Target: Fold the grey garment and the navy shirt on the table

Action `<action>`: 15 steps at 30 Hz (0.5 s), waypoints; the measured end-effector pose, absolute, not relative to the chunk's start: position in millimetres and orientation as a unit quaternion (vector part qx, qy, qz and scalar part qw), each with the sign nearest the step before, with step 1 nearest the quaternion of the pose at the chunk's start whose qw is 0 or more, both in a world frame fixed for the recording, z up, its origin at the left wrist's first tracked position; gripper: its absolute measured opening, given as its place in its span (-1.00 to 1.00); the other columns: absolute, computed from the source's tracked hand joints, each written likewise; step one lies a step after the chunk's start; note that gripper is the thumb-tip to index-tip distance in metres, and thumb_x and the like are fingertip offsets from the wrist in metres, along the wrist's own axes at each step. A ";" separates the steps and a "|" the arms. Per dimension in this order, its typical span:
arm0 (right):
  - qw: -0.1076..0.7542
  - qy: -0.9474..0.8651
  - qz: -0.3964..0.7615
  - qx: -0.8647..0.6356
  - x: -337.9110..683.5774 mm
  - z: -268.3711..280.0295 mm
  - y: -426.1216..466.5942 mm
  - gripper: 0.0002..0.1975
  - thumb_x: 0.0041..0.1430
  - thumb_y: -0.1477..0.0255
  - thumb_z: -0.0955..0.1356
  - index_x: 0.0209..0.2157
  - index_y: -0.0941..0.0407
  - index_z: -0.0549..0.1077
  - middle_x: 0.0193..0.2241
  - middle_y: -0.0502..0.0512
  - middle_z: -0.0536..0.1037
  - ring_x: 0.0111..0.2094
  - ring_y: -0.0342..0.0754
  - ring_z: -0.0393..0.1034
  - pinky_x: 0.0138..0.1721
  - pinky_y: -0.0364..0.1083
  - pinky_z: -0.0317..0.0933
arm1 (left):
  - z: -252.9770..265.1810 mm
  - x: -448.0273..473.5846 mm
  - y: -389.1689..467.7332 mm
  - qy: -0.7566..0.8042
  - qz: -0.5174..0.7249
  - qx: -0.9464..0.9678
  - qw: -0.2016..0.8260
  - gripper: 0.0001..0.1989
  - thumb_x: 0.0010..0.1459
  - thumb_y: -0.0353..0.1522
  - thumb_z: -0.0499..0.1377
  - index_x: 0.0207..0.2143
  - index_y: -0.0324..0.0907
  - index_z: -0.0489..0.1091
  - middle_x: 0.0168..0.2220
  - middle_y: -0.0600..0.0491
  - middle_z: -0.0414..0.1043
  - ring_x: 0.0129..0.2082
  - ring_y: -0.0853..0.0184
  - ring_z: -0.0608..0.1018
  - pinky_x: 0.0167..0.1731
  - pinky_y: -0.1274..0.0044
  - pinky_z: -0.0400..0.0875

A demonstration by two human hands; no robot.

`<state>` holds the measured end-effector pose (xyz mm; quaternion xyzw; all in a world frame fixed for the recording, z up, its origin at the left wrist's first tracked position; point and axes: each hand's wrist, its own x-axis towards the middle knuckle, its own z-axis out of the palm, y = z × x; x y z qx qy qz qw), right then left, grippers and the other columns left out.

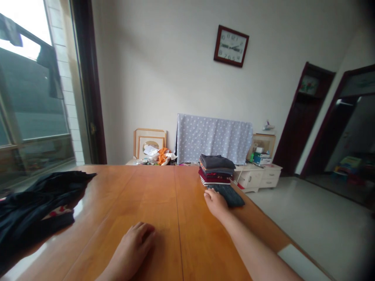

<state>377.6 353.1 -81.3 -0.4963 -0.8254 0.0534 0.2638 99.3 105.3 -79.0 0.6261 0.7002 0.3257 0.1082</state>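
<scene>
Folded dark jeans [230, 196] lie flat near the table's right edge, just in front of a stack of folded clothes [216, 171] in grey, dark red and checked cloth. At the near left edge of the jeans is my right hand [216, 202], its fingers loosely bent and apparently resting against the fabric rather than gripping it. My left hand [136, 244] rests on the wooden table [155, 195] near the front, thumb apart from the loosely curved fingers, with nothing in it. To the far left sits a loose heap of dark clothes [38, 207], with a red-patterned piece showing underneath.
A white sheet [299, 261] lies at the table's near right corner. Behind the table stand a low white cabinet [260, 177], framed pictures [150, 142] and something covered by a dotted grey cloth [213, 138]. Tiled floor [281, 210] extends to the right.
</scene>
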 end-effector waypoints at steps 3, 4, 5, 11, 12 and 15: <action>0.278 -0.830 0.129 -0.466 354.7 -84.9 312.1 -0.62 0.32 0.29 0.21 0.01 0.08 0.53 0.08 0.16 0.53 0.18 0.04 0.33 0.19 -0.03 0.13 | -78.8 98.3 105.5 0.700 0.329 0.625 0.106 -0.67 0.27 -0.14 0.02 -0.26 -0.11 0.50 -0.23 -0.02 0.51 -0.19 0.22 0.54 -0.15 0.45 0.37; 0.279 -0.830 0.154 -0.457 348.2 -84.3 299.4 -0.62 0.30 0.27 0.23 0.00 0.08 0.54 0.05 0.16 0.55 0.16 0.05 0.36 0.16 -0.03 0.17 | -78.9 97.8 105.5 0.698 0.329 0.627 0.107 -0.67 0.27 -0.14 0.02 -0.26 -0.12 0.50 -0.23 -0.02 0.51 -0.19 0.22 0.54 -0.16 0.46 0.37; 0.281 -0.829 0.179 -0.449 342.3 -82.5 287.5 -0.63 0.29 0.26 0.24 -0.02 0.07 0.56 0.01 0.15 0.58 0.12 0.05 0.40 0.13 -0.04 0.21 | -79.1 97.2 105.8 0.695 0.330 0.630 0.107 -0.67 0.27 -0.14 0.02 -0.26 -0.12 0.50 -0.24 -0.02 0.51 -0.20 0.23 0.54 -0.16 0.46 0.36; 0.323 -0.770 0.386 -0.393 308.2 -60.3 232.4 -0.61 0.18 0.12 0.32 -0.17 0.08 0.61 -0.25 0.08 0.67 -0.14 0.09 0.53 -0.07 -0.02 0.34 | -80.0 94.6 106.5 0.688 0.340 0.633 0.103 -0.70 0.26 -0.20 0.04 -0.28 -0.15 0.50 -0.26 -0.03 0.52 -0.23 0.23 0.53 -0.19 0.46 0.34; 0.341 -0.743 0.432 -0.381 301.7 -57.8 224.5 -0.60 0.16 0.11 0.32 -0.17 0.10 0.60 -0.24 0.09 0.66 -0.12 0.10 0.52 -0.06 -0.01 0.34 | -79.5 95.4 105.1 0.690 0.343 0.628 0.103 -0.72 0.25 -0.21 0.05 -0.28 -0.15 0.50 -0.26 -0.04 0.52 -0.22 0.22 0.53 -0.19 0.45 0.34; 0.374 -0.637 0.563 -0.370 283.2 -58.2 204.1 -0.56 0.10 0.06 0.34 -0.17 0.12 0.55 -0.19 0.18 0.65 -0.10 0.10 0.53 -0.06 0.00 0.34 | -76.9 98.6 99.8 0.694 0.354 0.618 0.103 -0.76 0.20 -0.25 0.10 -0.28 -0.16 0.52 -0.26 -0.06 0.54 -0.22 0.22 0.53 -0.19 0.46 0.35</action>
